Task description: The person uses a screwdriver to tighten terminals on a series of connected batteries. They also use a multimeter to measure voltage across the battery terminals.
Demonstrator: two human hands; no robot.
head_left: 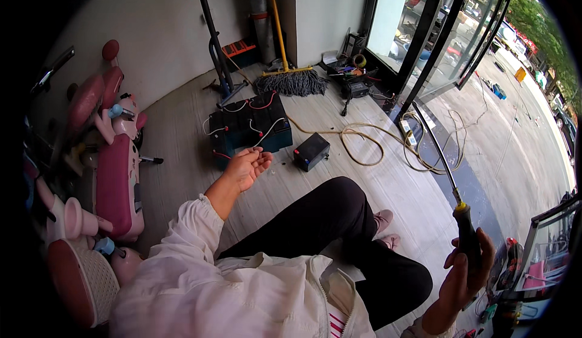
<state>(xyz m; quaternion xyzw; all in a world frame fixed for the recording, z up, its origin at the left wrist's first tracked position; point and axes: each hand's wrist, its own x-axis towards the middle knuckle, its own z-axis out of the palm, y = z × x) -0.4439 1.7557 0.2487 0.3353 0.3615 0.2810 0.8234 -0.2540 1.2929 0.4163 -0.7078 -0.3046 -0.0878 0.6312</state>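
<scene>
My right hand (465, 271) grips a long-shafted screwdriver (465, 232) by its black handle with a yellow collar. The shaft points up and leans left. In front of the batteries, my left hand (245, 168) is raised with its fingers curled and drawn together; whatever they may hold is too small to make out. Just beyond it stands a block of black batteries (251, 123) joined by short white and red wires with red terminals. A single black battery (311, 151) sits apart on the floor, right of my left hand.
Pink children's ride-on toys (115, 186) line the left side. A mop (291, 82), a metal stand (221, 65) and a tool pile (351, 74) stand at the back. A yellowish cable (370, 163) loops toward a power strip (408, 133) by the open glass door (470, 41).
</scene>
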